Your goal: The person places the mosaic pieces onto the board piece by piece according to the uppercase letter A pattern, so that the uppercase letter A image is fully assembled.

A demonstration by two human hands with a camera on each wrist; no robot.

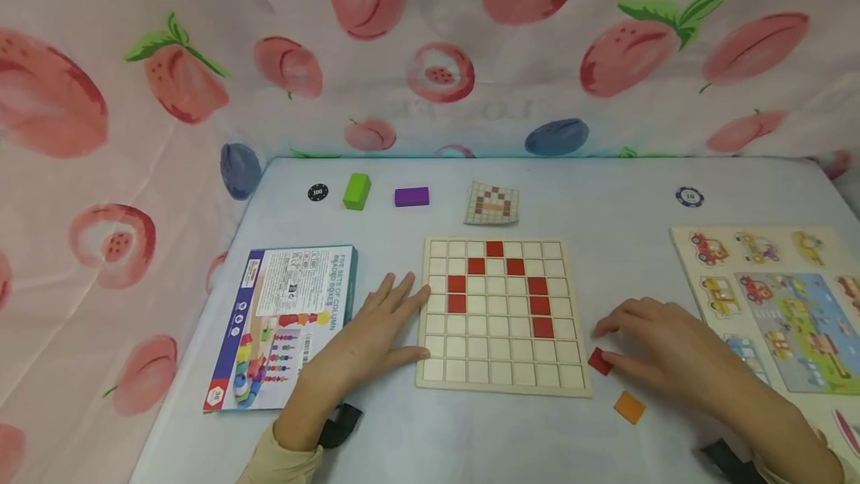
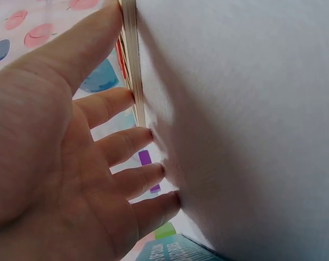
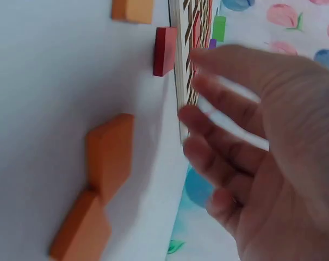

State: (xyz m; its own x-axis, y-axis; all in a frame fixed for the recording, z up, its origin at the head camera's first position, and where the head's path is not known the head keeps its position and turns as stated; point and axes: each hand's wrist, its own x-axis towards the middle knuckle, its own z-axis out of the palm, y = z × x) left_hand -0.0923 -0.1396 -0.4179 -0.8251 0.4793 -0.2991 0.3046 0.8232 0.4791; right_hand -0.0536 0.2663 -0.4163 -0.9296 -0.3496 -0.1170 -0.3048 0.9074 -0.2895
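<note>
A wooden grid board (image 1: 437, 369) lies flat, with several red square tiles (image 1: 493, 249) set in its cells in an arch-like pattern. My left hand (image 1: 376, 326) is spread at the board's left edge, its fingertips and thumb touching the rim. Off the board's lower right corner lies a loose red tile (image 1: 600, 361). My right hand (image 1: 661, 346) hovers over it with loosely bent fingers, the thumb overlapping the tile in the head view. In the right wrist view the hand (image 3: 256, 136) is apart from the red tile (image 3: 165, 51) and holds nothing.
Orange tiles (image 3: 111, 157) lie near the right hand, one (image 1: 629, 407) below the red tile. Behind the board stand a pattern card (image 1: 493, 204), purple block (image 1: 411, 196) and green block (image 1: 357, 191). A box (image 1: 289, 320) lies left, a vehicle puzzle (image 1: 685, 245) right.
</note>
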